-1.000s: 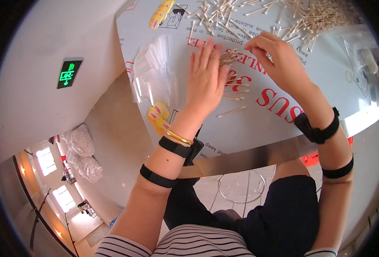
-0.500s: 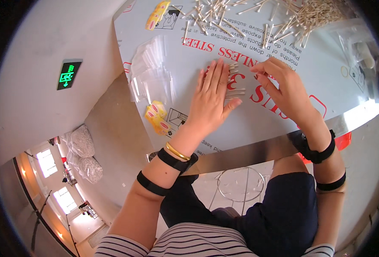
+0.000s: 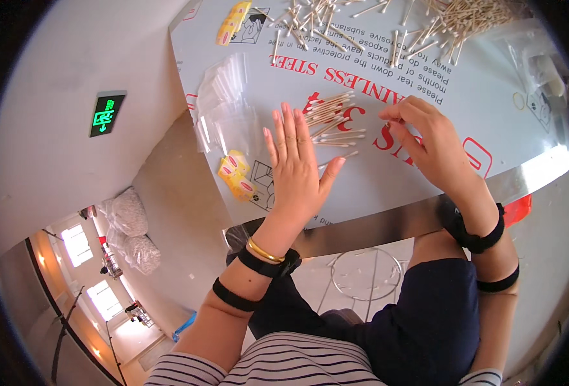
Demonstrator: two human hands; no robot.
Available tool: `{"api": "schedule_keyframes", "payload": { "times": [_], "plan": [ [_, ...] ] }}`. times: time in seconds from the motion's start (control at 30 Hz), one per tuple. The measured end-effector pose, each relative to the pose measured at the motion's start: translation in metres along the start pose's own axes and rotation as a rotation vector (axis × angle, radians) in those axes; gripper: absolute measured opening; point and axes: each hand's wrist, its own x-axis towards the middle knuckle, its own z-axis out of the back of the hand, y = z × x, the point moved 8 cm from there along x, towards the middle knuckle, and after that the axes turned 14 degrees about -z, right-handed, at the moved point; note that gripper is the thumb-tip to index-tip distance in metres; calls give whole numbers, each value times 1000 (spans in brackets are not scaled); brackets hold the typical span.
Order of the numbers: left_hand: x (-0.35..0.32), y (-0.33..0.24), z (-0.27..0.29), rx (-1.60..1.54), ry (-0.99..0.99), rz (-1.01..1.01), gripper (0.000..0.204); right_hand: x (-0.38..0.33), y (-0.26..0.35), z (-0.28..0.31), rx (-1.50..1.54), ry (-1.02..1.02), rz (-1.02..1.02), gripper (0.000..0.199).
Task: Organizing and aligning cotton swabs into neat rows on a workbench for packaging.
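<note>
A small bundle of wooden cotton swabs (image 3: 333,119) lies on the film-covered steel table (image 3: 426,77). My left hand (image 3: 297,170) rests flat and open on the table, its fingertips just left of the bundle and its thumb by a stray swab. My right hand (image 3: 429,145) hovers right of the bundle with its fingers curled and the tips pinched together. Whether it holds a swab is hidden. Both wrists wear black bands, and the left also has a gold bangle.
A big loose heap of swabs (image 3: 426,26) covers the far edge. Small clear plastic bags (image 3: 223,96) and yellow stickers (image 3: 236,177) lie left of my left hand. More clear bags (image 3: 541,64) sit far right. A round wire stool (image 3: 361,276) stands under the table edge.
Both hands drew back from the far heap toward me, dragging a small bundle of swabs along. My left hand now lies flat beside the bundle.
</note>
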Motion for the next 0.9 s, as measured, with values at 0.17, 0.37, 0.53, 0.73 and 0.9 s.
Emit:
{"api": "schedule_keyframes", "payload": {
  "times": [0.17, 0.37, 0.53, 0.73, 0.9],
  "plan": [
    [-5, -26, -1, -23, 78, -45, 101, -1, 2, -1, 0, 3, 15, 13],
    [7, -24, -13, 36, 97, -133, 103, -2, 5, -3, 9, -1, 26, 11],
    [35, -1, -5, 127, 28, -165, 105, -3, 6, -5, 1, -12, 57, 10],
    [49, 13, -1, 96, 2, -205, 101, -3, 5, -6, -11, 1, 52, 10],
    [40, 14, -11, 13, 32, -205, 83, -2, 9, -6, -9, 1, 79, 10]
  ]
}}
